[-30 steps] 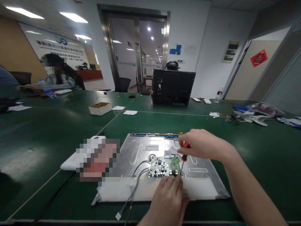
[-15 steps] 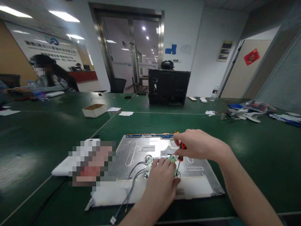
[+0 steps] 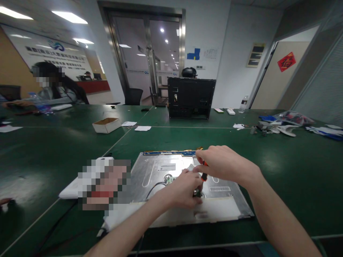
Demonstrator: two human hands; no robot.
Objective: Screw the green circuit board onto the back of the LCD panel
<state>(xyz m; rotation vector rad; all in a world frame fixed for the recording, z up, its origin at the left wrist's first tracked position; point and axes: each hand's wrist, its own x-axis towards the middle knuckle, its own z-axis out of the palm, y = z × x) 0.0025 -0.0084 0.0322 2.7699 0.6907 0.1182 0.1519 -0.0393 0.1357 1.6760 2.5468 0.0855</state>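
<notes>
My right hand [image 3: 227, 162] grips a red and black screwdriver [image 3: 204, 175], its shaft pointing down at the lower right corner of a small green circuit board [image 3: 169, 180]. Beside the screwdriver's tip, the thumb and fingers of my left hand [image 3: 184, 189] close around a spot at that corner. A small dark piece shows between them, too hidden to name. Most of the board lies under my left hand. It rests on the silver metal back of a display panel [image 3: 219, 200], which has a blue circuit strip [image 3: 168, 153] along its far edge. A dark cable [image 3: 155, 186] leaves the board leftward.
Left of the panel lie a white object [image 3: 72, 185] and a pixelated reddish item [image 3: 107, 185]. An open box [image 3: 106, 125], papers [image 3: 143, 128] and a black monitor casing [image 3: 191, 98] stand farther back. A person [image 3: 55, 85] sits at far left. Loose parts [image 3: 276, 127] lie at right.
My left hand has turned and shifted right, from lying over the board to closing its fingers by the screwdriver's tip. A blurred dark and reddish thing has appeared at the left edge.
</notes>
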